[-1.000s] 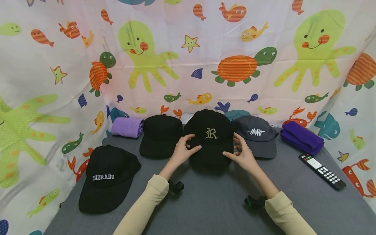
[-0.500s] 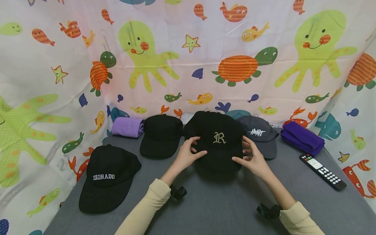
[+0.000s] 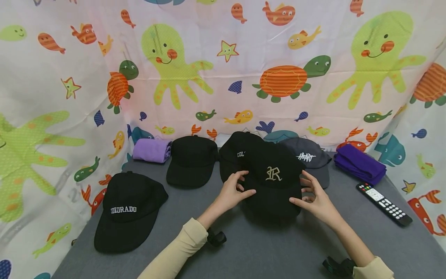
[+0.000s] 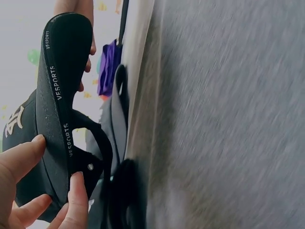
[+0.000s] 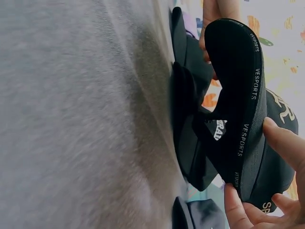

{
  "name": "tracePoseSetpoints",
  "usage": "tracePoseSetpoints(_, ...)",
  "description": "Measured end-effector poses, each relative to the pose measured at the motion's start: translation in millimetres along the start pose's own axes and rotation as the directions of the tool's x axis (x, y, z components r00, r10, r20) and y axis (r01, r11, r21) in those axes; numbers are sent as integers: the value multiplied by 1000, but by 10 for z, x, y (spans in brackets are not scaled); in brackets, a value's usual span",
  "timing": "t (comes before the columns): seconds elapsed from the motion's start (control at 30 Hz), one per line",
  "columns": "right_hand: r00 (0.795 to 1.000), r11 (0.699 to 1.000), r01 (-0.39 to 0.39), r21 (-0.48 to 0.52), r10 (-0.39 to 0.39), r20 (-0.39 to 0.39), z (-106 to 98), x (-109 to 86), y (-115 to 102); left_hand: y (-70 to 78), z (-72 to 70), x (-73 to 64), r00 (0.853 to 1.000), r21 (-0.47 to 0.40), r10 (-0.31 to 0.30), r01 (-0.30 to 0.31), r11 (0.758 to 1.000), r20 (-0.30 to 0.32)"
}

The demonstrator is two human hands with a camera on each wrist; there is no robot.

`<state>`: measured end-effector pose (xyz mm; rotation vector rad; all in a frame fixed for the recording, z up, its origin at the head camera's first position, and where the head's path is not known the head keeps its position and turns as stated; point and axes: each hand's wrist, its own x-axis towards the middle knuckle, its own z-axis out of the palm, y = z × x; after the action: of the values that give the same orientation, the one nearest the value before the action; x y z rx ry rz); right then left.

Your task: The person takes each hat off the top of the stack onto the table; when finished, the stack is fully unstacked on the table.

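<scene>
A black baseball cap (image 3: 273, 197) with a gold letter R is held up in front of the row of caps, between both hands. My left hand (image 3: 232, 192) pinches its left side, thumb across the front. On the opposite side, my right hand (image 3: 316, 199) pinches it likewise. Both wrist views show the lifted cap (image 4: 53, 105) from its inner side, with "VESPORTS" lettering on a band; the table lies apart from it. Partly hidden behind it is another black cap (image 3: 230, 155), with "COL" lettering showing.
A plain black cap (image 3: 191, 162) and a lilac folded cloth (image 3: 151, 150) lie back left; a "COLORADO" cap (image 3: 130, 224) sits nearer. Rightward are a grey "HEART" cap (image 3: 313, 159), a purple folded cloth (image 3: 360, 164) and a remote control (image 3: 383, 204). A printed curtain (image 3: 223, 89) stands behind.
Both hands have carried the R cap rightward and nearer to me. The black cap with "COL" lettering behind it has come partly into view.
</scene>
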<state>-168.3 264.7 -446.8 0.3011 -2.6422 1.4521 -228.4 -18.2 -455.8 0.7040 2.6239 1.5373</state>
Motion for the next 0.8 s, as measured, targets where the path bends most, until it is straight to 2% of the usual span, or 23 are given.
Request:
tracePoseSetpoints(0.4,998,998,53,-19,-53,-21,-148,-252,157,62,265,-139,998,-91,-8,14,996,66)
tracePoseSetpoints(0.6,999,998,40,-50,-41,-14,-227,-362,169,88,380,-216,995,-113,11,0,994,96)
tracePoseSetpoints(0.8,999,997,32,-75,-32,-4,-301,-472,224,157,462,-277,993,-148,-5,23,989,119)
